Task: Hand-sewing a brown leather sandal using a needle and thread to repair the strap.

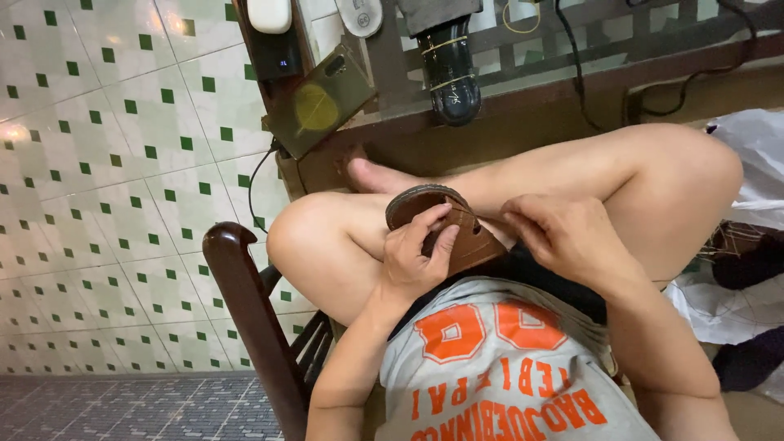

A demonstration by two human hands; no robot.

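I sit cross-legged on a wooden chair. A brown leather shoe sole piece point(469, 238) rests on my lap between my thighs. My left hand point(416, 253) grips its rounded near end, thumb and fingers wrapped around the edge. My right hand point(563, 235) lies over its right side with the fingers curled down onto the leather. A thin thread seems to run between the two hands, but it is too fine to be sure.
A dark wooden chair arm point(245, 294) stands at my left. Ahead is a table point(523, 106) with a phone point(314, 98), a black shoe form point(449, 69) and cables. White plastic bags point(755, 163) lie at right. Tiled floor at left.
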